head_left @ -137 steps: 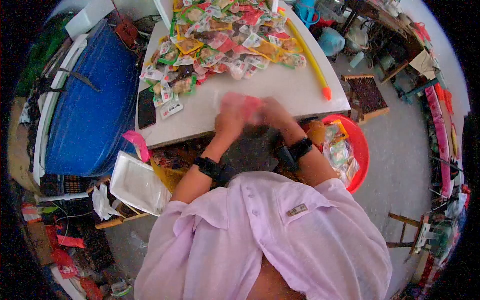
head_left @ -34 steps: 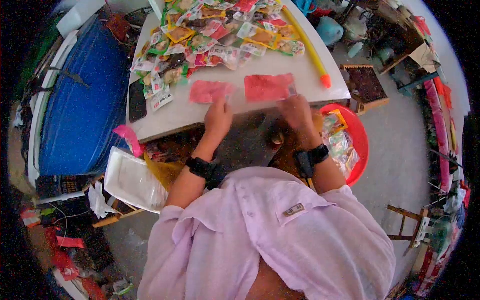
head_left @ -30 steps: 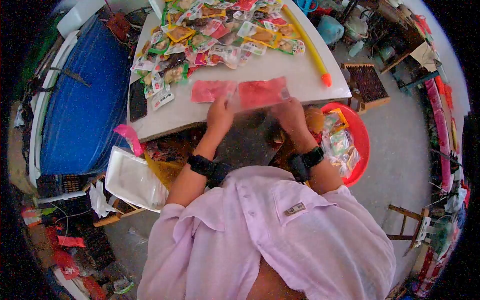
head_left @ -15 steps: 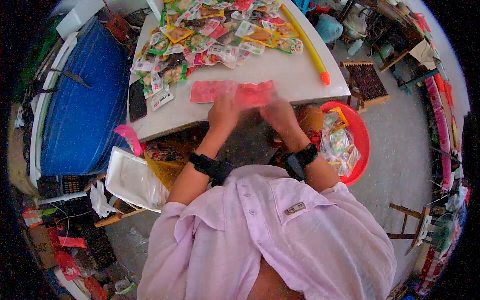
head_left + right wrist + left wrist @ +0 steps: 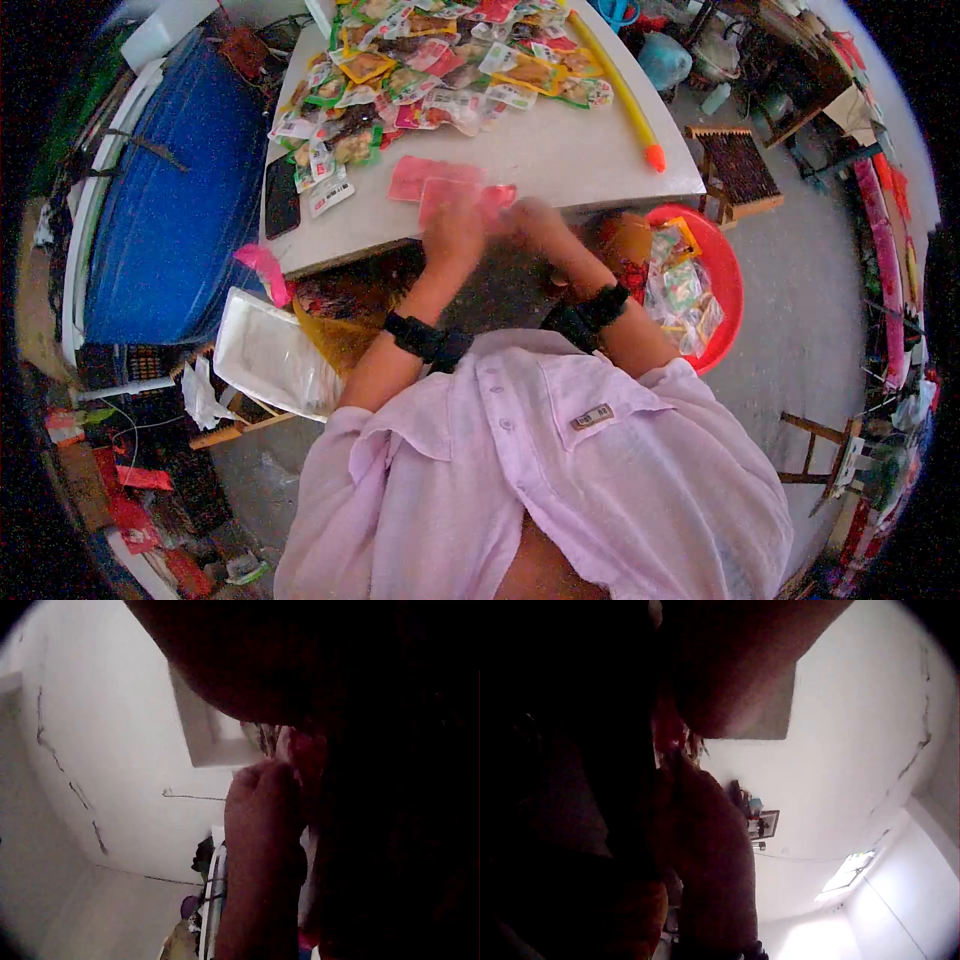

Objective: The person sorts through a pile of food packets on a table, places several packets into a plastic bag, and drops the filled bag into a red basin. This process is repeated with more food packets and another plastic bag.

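Observation:
In the head view the left hand grips a red packet over the table's front edge, overlapping a second red packet. Just right of it the right hand, blurred, has its fingers at the right end of the red material; whether they pinch it cannot be made out. Both wrist views are very dark: a hand shows near a bit of red in the left one, and a hand with bent fingers beside red material in the right one.
Many colourful packets are heaped on the white table. A yellow tube lies along its right side, a phone at its left. A red basin holds packets; a white foam box stands lower left.
Earlier the hands were apart, a red packet at each. Since then the right hand has moved left toward the left hand, and the red pieces now overlap more closely.

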`<state>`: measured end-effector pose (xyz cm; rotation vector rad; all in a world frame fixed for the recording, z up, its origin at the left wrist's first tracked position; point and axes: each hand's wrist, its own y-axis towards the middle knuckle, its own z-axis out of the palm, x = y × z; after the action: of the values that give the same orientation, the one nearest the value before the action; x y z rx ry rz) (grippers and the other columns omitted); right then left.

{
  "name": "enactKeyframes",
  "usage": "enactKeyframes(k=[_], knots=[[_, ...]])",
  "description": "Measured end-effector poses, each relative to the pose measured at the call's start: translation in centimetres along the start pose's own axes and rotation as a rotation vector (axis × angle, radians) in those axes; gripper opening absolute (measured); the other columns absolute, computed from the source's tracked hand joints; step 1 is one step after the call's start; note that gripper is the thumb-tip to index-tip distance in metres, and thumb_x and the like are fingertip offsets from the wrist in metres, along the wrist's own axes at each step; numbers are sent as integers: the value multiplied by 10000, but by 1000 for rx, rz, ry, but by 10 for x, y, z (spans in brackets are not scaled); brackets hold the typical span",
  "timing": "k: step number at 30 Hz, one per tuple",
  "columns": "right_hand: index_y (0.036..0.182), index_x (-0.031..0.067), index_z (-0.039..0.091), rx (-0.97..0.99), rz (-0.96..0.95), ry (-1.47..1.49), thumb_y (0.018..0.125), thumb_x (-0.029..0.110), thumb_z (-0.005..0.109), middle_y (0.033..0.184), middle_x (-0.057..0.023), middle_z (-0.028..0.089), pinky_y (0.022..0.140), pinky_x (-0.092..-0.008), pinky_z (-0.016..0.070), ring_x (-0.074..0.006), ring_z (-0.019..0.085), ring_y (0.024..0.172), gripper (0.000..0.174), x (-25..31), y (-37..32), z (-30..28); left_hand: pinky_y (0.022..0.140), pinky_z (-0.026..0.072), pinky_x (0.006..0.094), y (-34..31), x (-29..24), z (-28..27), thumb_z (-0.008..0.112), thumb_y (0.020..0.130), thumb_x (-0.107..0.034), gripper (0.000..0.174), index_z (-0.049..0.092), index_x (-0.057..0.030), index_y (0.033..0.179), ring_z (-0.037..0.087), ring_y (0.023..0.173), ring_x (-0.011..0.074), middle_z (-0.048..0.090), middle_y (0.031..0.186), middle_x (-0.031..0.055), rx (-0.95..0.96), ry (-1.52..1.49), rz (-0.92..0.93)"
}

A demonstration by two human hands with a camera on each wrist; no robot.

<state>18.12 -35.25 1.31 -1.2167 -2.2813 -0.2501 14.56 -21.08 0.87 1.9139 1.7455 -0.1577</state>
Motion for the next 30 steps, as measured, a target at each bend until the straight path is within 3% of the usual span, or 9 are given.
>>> enactKeyframes(k=[1, 7, 10, 13, 19, 22, 25, 28, 30], knots=[[827, 59, 523, 21, -25, -196, 706, 288, 451, 821, -131, 550, 622, -389, 421, -307, 526, 723, 269, 4, 4, -1, 615, 376, 430, 1, -1, 1, 432, 719, -112, 185, 469, -31, 881, 479, 701, 345, 506, 764, 173, 7, -14, -8], [801, 24, 531, -170, -124, 510, 672, 129, 520, 810, -105, 538, 663, -322, 396, -239, 498, 711, 166, -2, 29, 30, 633, 387, 422, 2, -3, 2, 429, 724, -117, 231, 459, -45, 941, 486, 744, 347, 514, 810, 186, 45, -87, 12], [799, 44, 531, -94, -651, 91, 643, 130, 527, 802, -97, 525, 709, -327, 377, -244, 474, 742, 178, -28, 45, 32, 639, 396, 408, 3, 4, 2, 425, 730, -127, 268, 444, -52, 987, 489, 766, 350, 512, 860, 189, 61, -39, -15], [798, 44, 560, 143, -568, -157, 639, 152, 476, 813, -151, 546, 688, -385, 398, -333, 500, 752, 210, -10, 41, 9, 722, 366, 414, -3, -1, -11, 466, 718, -177, 324, 430, -64, 1020, 458, 873, 329, 481, 967, 169, 144, -31, -83], [796, 34, 566, 10, -660, -208, 604, 126, 515, 797, -163, 546, 694, -380, 400, -327, 505, 754, 219, 1, 16, 17, 882, 188, 457, -24, 5, -20, 576, 626, -281, 574, 351, -106, 1124, 266, 1086, 284, 320, 1164, 103, 56, 123, 208], [830, 100, 560, 6, -495, -144, 594, 127, 549, 810, -56, 543, 715, -339, 373, -245, 476, 798, 238, 0, 14, 31, 881, 196, 450, -27, 17, -20, 591, 596, -270, 627, 329, -116, 1145, 263, 1087, 288, 317, 1161, 104, 109, 280, 320], [915, 10, 507, 23, -501, 67, 645, 119, 510, 916, -174, 514, 755, -365, 376, -315, 481, 856, 291, -8, 12, 31, 875, 208, 443, -31, 21, -24, 596, 573, -249, 627, 346, -114, 1132, 285, 1070, 286, 350, 1127, 102, 122, 275, 315], [918, -3, 495, -129, 146, 396, 683, 129, 482, 949, -194, 491, 774, -363, 363, -314, 462, 892, 270, 1, 15, 3, 865, 230, 429, -27, 25, -21, 587, 573, -221, 589, 374, -111, 1111, 320, 1036, 284, 382, 1088, 97, 133, 308, 325], [902, -17, 494, -386, 26, 326, 666, 104, 481, 930, -189, 494, 745, -344, 377, -301, 475, 859, 265, -5, 20, 0, 857, 244, 421, -24, 25, -20, 577, 571, -199, 553, 399, -111, 1088, 339, 1014, 282, 395, 1072, 95, 178, 245, 265]])
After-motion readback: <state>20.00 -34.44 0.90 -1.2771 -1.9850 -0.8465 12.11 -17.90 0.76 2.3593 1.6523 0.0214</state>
